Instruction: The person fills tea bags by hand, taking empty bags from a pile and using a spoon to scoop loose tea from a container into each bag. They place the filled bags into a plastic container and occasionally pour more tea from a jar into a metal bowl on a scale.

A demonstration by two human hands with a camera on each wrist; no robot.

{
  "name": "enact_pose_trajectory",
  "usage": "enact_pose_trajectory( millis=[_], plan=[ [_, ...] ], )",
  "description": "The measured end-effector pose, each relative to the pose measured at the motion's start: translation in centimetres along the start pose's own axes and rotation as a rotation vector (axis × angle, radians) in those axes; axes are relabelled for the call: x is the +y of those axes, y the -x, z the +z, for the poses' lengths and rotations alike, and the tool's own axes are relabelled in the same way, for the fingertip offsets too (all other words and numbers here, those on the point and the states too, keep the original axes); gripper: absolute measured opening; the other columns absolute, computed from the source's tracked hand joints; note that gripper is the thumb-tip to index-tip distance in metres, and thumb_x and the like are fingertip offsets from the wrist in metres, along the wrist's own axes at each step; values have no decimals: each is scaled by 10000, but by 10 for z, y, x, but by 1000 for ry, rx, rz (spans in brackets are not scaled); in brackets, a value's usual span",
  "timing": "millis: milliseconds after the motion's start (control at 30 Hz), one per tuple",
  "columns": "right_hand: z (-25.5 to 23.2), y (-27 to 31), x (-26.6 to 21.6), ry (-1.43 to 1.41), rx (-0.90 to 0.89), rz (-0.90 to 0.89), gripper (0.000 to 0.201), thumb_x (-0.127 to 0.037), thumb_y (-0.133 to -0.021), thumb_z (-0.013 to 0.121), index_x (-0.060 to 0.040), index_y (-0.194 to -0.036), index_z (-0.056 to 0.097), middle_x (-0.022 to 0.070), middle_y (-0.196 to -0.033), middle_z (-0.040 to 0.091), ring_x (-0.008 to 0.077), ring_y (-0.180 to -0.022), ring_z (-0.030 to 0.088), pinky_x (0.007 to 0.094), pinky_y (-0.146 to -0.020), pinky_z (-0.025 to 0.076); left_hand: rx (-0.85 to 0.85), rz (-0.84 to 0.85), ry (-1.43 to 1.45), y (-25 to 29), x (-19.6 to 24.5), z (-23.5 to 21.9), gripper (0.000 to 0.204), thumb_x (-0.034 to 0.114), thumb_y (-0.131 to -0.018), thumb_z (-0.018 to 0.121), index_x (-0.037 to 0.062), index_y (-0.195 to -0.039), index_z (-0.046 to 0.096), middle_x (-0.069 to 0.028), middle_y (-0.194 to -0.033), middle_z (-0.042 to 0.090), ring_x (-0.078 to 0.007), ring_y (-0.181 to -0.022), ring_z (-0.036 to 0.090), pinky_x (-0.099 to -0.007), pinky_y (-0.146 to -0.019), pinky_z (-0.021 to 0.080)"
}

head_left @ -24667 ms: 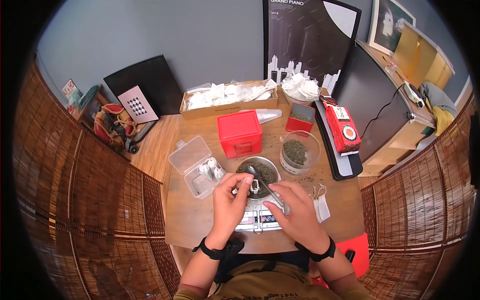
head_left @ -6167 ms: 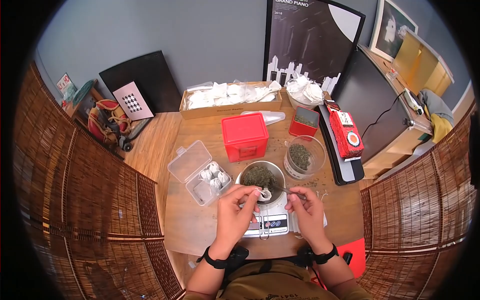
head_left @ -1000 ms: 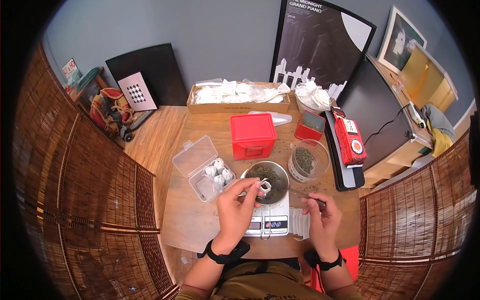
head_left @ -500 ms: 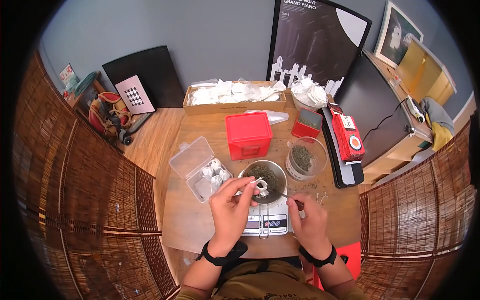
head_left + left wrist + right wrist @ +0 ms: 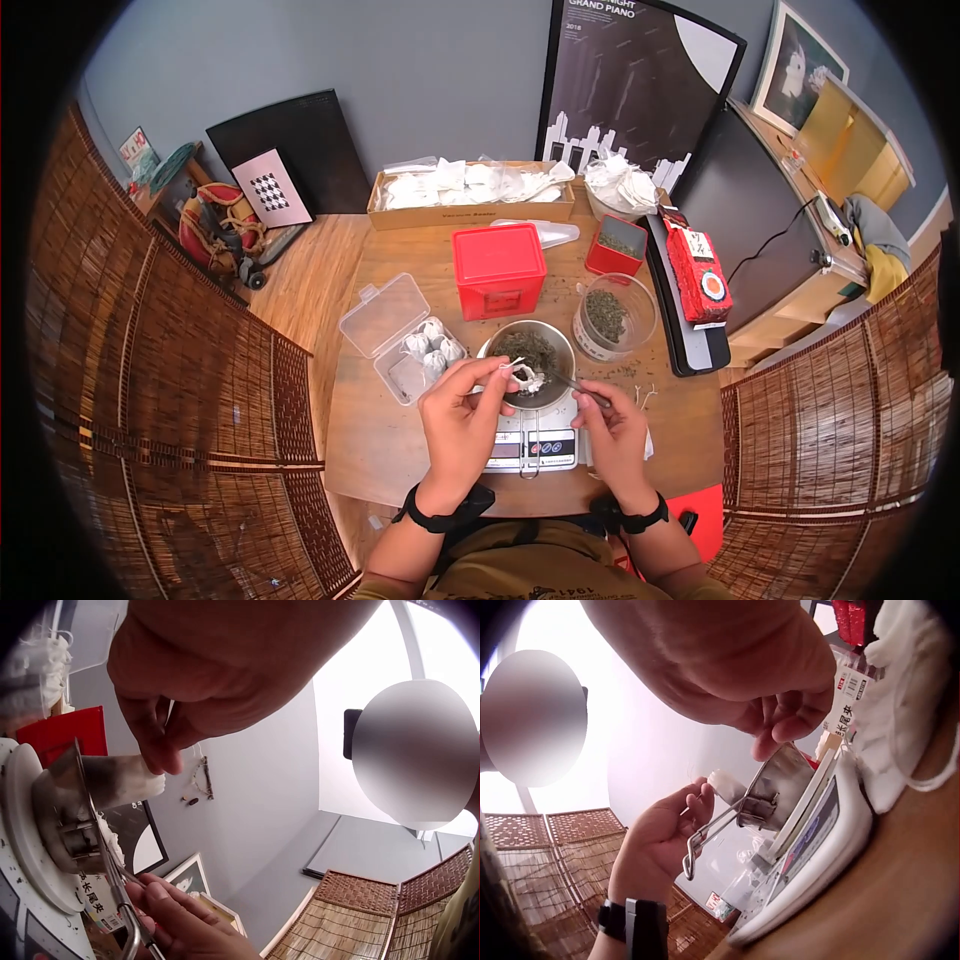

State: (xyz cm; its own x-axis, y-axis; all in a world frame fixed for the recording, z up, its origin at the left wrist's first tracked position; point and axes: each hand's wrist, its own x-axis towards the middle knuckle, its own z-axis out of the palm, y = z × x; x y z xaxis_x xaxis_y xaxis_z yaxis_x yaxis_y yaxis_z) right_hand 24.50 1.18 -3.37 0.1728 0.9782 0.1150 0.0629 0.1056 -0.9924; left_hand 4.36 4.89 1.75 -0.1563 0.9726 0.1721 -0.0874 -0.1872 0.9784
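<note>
Over a metal pan (image 5: 566, 348) of dried dark-green leaves (image 5: 522, 345), my left hand (image 5: 458, 415) pinches the rim of a small white drawstring bag (image 5: 531, 380). The bag's mouth faces up, with dark leaf inside. In the left wrist view the bag (image 5: 124, 781) hangs upright past the pan's rim, darker in its lower part. My right hand (image 5: 615, 435) pinches a spoon's handle (image 5: 568, 382) between thumb and fingers; the spoon's far end is down in the pan, hidden beside the bag. The pan sits on a white digital scale (image 5: 548, 455), its wire handle toward me.
Left of the pan stands an open clear plastic box (image 5: 385, 375) with several filled white bags (image 5: 432, 345). A red canister (image 5: 500, 270), a round clear tub (image 5: 640, 325) of leaves and a small red tin (image 5: 613, 262) stand behind. White bags fill a long cardboard box (image 5: 470, 215).
Over the last second my right hand moved left, bringing the spoon from the pan's right side to the bag. Since the oldest frame, more filled bags lie in the plastic box.
</note>
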Motion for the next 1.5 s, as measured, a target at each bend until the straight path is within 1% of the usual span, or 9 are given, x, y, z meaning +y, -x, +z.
enact_pose_trajectory(
  millis=[67, 400, 467, 567, 900, 1000, 1067, 1200, 1500],
  plan=[
    [-4, 1, 2, -103, 31, 73, 230, -44, -1099, 669, 61, -1301, 702, 137, -1130, 792, 124, -812, 720, 262, -756, 587, -1, 3, 5, 0, -1, 0, 151, -36, -1030, 726, -93, -1164, 767, -141, -1056, 731, -177, -885, 779, -249, -630, 624],
    [-16, 6, -18, -109, 93, 74, 235, -85, -1111, 669, 44, -1307, 670, 153, -1151, 786, 115, -823, 715, 250, -763, 563, -59, -81, 104, -1, -10, 5, 161, -8, -1042, 727, -88, -1178, 761, -138, -1008, 759, -155, -844, 767, -246, -635, 606],
    [-20, 6, -19, -86, 107, 63, 238, -103, -1116, 667, 37, -1308, 668, 151, -1158, 786, 119, -822, 718, 250, -755, 558, -113, -181, 59, -6, -20, 3, 178, 19, -1052, 727, -86, -1193, 753, -132, -957, 784, -140, -783, 749, -245, -632, 591],
    [-24, 6, -25, -78, 129, 50, 240, -110, -1117, 667, 30, -1312, 668, 150, -1152, 787, 120, -822, 721, 250, -755, 556, -101, -160, 42, -7, -31, 3, 186, 37, -1057, 727, -82, -1198, 752, -129, -923, 795, -131, -736, 730, -247, -628, 589],
    [-28, 5, -43, -43, 116, 1, 219, -104, -1112, 673, 30, -1286, 683, 156, -1136, 784, 128, -815, 726, 261, -744, 554, -103, -150, 23, -7, -31, 4, 189, 41, -1061, 721, -87, -1198, 750, -130, -939, 792, -140, -783, 749, -252, -623, 606],
    [-28, 4, -43, 16, 106, -56, 189, -45, -1093, 670, 37, -1262, 698, 145, -1099, 783, 137, -811, 734, 266, -737, 561, -99, -145, 26, -7, -31, 3, 192, 47, -1063, 720, -86, -1198, 749, -133, -941, 791, -138, -791, 749, -254, -615, 614],
    [-30, 4, -42, 245, 79, -229, 168, 30, -1065, 657, 40, -1220, 720, 141, -1065, 778, 152, -803, 743, 278, -723, 572, -109, -175, 21, -7, -29, 2, 197, 49, -1065, 719, -88, -1203, 746, -134, -940, 791, -136, -802, 751, -253, -609, 615],
    [-25, 6, -56, 392, 53, -330, 182, 84, -1035, 649, 33, -1189, 732, 145, -1053, 772, 165, -789, 743, 290, -711, 579, -110, -188, 26, -8, -28, 2, 201, 52, -1066, 719, -89, -1206, 744, -134, -942, 790, -136, -809, 752, -253, -604, 618],
    [-28, 8, -55, 600, 15, -605, 366, 159, -872, 701, 2, -1199, 748, 164, -1070, 781, 267, -775, 739, 362, -713, 586, -101, -166, 36, -7, -30, 3, 198, 58, -1068, 715, -87, -1200, 744, -134, -951, 788, -138, -830, 755, -260, -593, 635]
  ],
)
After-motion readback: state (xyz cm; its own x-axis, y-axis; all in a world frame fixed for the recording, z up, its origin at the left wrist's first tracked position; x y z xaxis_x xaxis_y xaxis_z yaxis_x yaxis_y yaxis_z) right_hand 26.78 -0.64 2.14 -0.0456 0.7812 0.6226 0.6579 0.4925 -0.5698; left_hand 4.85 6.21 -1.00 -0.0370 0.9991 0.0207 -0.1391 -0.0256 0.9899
